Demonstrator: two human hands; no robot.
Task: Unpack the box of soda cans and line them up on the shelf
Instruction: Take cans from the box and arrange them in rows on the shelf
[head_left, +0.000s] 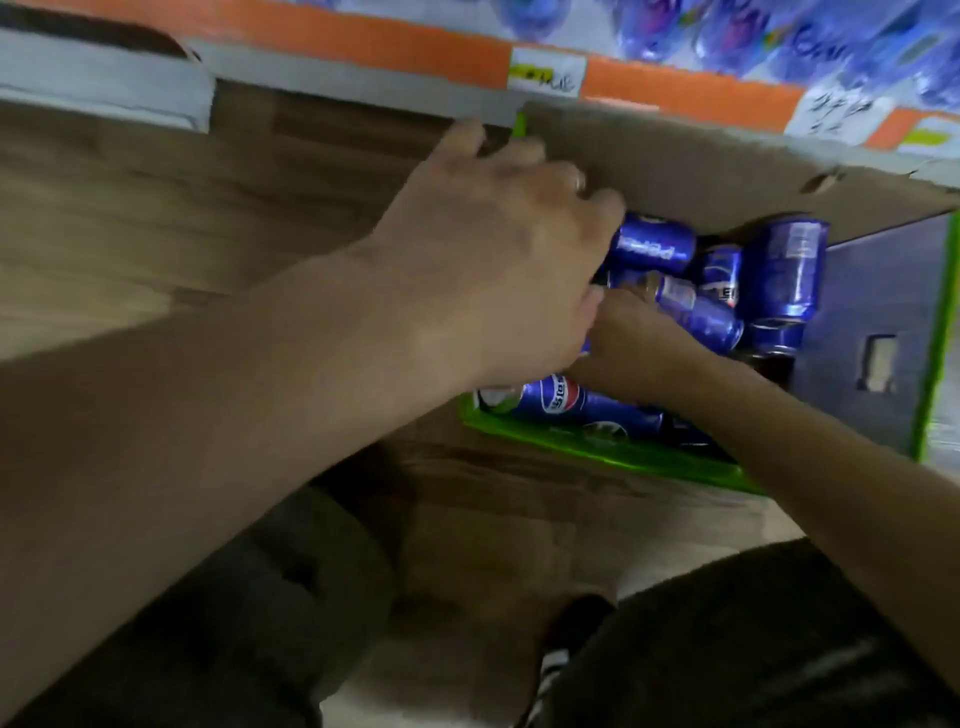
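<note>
- Head view: we look down at an open cardboard box (737, 171) with green edging, sitting on the wood-look floor (130, 218) just in front of the shelf (363, 78), whose orange-and-grey front edge runs across the far side of the scene.
- Inside the box we see a jumble of blue soda cans (779, 270), most lying on their sides and touching one another; one more can (561, 400) lies along the near green rim.
- Our left hand (498, 249) reaches in from the near left, knuckles up and fingers curled down over a blue can (652, 247) at the far left of the pile, just under the raised brown flap. It seems to be gripping that can, though the fingertips are hidden.
- Our right hand (628, 343) comes in from the near right, lower in the box and partly under the left hand. Its fingers are tucked among the cans, so we cannot tell whether it holds one or how far open it is.
- On the upper shelf at far right, blurred blue packs (779, 36) are visible.
- We judge this as the unpacking step: cans are being picked out, none yet lined up. Next we need to lift a can clear of the flap, turn it upright and set it on the shelf.
</note>
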